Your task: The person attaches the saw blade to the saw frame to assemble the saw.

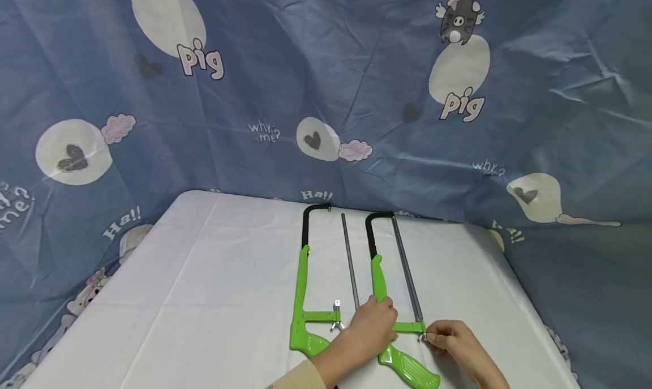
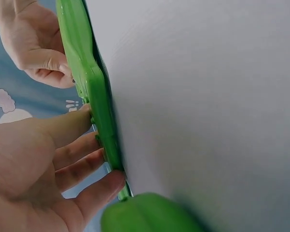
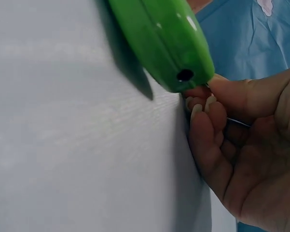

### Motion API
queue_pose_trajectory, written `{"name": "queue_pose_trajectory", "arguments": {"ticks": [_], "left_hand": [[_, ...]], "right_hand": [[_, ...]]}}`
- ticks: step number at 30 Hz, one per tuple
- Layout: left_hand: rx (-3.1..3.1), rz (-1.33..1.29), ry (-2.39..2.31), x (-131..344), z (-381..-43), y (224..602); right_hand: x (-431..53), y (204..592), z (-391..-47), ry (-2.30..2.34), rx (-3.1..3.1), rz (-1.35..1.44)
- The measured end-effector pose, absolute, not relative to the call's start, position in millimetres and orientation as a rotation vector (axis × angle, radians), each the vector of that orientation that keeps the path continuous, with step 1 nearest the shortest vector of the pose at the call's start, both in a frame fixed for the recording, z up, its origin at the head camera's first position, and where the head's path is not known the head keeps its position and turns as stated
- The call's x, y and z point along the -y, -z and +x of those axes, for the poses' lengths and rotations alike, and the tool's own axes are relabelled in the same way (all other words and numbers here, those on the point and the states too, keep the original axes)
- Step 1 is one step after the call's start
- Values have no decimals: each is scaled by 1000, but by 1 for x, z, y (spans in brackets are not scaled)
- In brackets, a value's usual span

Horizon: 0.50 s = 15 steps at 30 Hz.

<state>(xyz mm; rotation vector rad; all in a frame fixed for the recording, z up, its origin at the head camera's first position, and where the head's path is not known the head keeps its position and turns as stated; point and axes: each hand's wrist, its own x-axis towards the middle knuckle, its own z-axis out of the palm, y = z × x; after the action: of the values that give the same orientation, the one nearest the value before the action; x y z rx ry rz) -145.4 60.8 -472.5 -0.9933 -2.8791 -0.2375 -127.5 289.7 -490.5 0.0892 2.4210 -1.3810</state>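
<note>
Two hacksaws with green handles and black front arms lie side by side on the white table. On the right-hand hacksaw (image 1: 379, 281), a grey blade (image 1: 407, 270) runs between the front arm and the green rear arm. My left hand (image 1: 373, 325) holds this saw's green frame (image 2: 100, 94), thumb on one side and fingers on the other. At the rear end of the blade, my right hand (image 1: 453, 343) pinches the silver wing nut (image 1: 423, 337) between thumb and fingers. In the right wrist view, the green handle's end (image 3: 169, 46) covers the nut and fingertips in part.
The left-hand hacksaw (image 1: 300, 287) has no blade in its frame; its own wing nut (image 1: 337, 324) sits on the rear arm. Between the saws lies a loose grey blade (image 1: 350, 259), its near end behind my left hand. A blue printed cloth (image 1: 254, 94) hangs behind the table (image 1: 204, 298).
</note>
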Motion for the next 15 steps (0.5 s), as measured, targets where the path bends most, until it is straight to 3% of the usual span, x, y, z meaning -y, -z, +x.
{"name": "queue_pose_trajectory", "arguments": {"ticks": [15], "left_hand": [[2918, -964, 235, -65, -144, 469]], "right_hand": [[-280, 479, -130, 1293, -2438, 153]]}}
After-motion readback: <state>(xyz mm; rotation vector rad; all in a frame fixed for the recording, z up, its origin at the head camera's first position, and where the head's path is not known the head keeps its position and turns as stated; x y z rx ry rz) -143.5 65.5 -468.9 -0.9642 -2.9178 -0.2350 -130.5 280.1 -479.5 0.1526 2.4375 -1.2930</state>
